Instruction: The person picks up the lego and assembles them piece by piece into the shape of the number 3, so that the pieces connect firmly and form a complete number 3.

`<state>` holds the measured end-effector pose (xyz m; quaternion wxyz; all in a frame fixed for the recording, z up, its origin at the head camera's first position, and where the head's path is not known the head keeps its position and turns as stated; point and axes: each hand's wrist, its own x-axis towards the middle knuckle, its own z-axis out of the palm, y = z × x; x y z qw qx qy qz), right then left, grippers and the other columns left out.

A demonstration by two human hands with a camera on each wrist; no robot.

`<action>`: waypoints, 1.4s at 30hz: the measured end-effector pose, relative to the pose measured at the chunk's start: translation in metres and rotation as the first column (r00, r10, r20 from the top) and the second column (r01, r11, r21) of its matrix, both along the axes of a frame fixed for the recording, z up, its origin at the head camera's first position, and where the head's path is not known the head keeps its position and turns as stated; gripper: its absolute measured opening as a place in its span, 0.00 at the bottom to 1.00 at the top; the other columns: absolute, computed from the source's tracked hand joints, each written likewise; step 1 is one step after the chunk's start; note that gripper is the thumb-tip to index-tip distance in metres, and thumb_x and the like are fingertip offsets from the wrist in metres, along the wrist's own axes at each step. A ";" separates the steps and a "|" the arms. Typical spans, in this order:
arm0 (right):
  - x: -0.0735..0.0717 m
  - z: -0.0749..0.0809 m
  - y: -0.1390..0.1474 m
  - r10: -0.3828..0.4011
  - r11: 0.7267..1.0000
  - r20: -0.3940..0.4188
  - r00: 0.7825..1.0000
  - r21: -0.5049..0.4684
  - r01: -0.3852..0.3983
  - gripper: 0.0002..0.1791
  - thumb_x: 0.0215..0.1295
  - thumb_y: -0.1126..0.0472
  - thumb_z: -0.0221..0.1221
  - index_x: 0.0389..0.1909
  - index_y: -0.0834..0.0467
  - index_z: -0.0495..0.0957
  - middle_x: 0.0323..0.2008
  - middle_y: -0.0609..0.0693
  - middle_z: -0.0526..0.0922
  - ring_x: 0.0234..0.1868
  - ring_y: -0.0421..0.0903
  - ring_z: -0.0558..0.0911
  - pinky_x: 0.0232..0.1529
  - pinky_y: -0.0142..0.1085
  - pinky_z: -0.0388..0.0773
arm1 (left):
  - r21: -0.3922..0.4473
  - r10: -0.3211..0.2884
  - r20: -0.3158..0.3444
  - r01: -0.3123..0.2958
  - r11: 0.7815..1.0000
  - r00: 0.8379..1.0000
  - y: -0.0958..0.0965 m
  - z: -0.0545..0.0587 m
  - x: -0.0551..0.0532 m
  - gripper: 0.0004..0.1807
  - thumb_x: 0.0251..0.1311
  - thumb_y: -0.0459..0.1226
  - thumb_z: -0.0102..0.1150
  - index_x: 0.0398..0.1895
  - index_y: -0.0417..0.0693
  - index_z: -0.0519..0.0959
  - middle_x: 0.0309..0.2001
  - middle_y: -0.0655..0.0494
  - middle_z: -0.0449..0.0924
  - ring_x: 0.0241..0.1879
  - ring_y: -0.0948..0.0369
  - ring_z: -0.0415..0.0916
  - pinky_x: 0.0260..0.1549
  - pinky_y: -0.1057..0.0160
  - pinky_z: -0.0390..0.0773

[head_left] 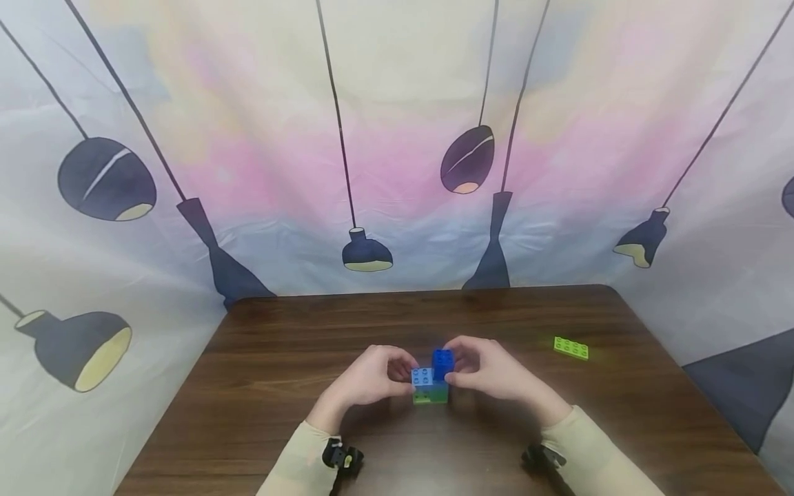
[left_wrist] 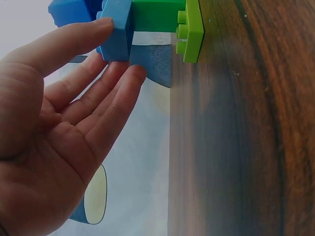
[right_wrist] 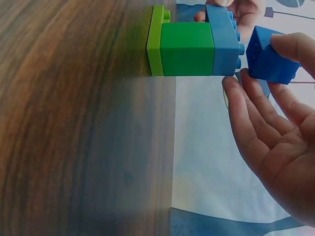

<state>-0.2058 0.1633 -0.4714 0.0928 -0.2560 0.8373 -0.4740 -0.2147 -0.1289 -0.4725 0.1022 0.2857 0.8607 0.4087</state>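
Observation:
A small stack of toy building bricks stands on the table: a lime plate [right_wrist: 155, 46] at the bottom, a green brick [right_wrist: 187, 49] on its right part, and a light blue brick [right_wrist: 224, 46] across the top. My left hand [head_left: 378, 375] holds the light blue brick's left end between thumb and fingers. In my right hand [head_left: 490, 368] a dark blue brick [right_wrist: 270, 54] is pinched, slightly tilted, just above the right end of the light blue one. A narrow gap shows between the two blue bricks in the right wrist view.
A second lime plate [head_left: 571, 348] lies studs up at the right of the brown wooden table [head_left: 279, 344]. Behind the table hangs a cloth [head_left: 403, 138] printed with lamps.

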 end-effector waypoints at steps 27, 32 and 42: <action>0.002 -0.002 -0.008 -0.001 1.000 -0.015 1.000 -0.025 0.001 0.21 0.66 0.60 0.75 0.57 0.57 0.81 0.48 0.50 0.89 0.48 0.47 0.90 0.47 0.38 0.88 | 0.014 -0.015 0.009 0.015 1.000 1.000 0.000 0.002 0.001 0.15 0.59 0.38 0.80 0.49 0.51 0.87 0.40 0.62 0.87 0.39 0.65 0.84 0.45 0.64 0.85; 0.004 -0.001 -0.012 0.008 1.000 -0.027 1.000 -0.019 -0.008 0.21 0.65 0.62 0.75 0.57 0.56 0.82 0.48 0.48 0.89 0.49 0.45 0.89 0.47 0.37 0.87 | 0.005 -0.005 0.013 0.005 1.000 1.000 -0.003 0.003 0.003 0.15 0.60 0.38 0.80 0.49 0.52 0.87 0.40 0.64 0.87 0.39 0.65 0.84 0.45 0.64 0.85; 0.005 -0.002 -0.011 -0.003 1.000 -0.056 0.998 -0.019 0.002 0.20 0.66 0.61 0.75 0.55 0.55 0.82 0.47 0.49 0.89 0.48 0.47 0.89 0.47 0.39 0.88 | 0.004 -0.014 0.015 0.014 1.000 1.000 -0.001 0.004 0.001 0.16 0.59 0.37 0.80 0.50 0.51 0.87 0.40 0.66 0.87 0.40 0.66 0.85 0.45 0.64 0.85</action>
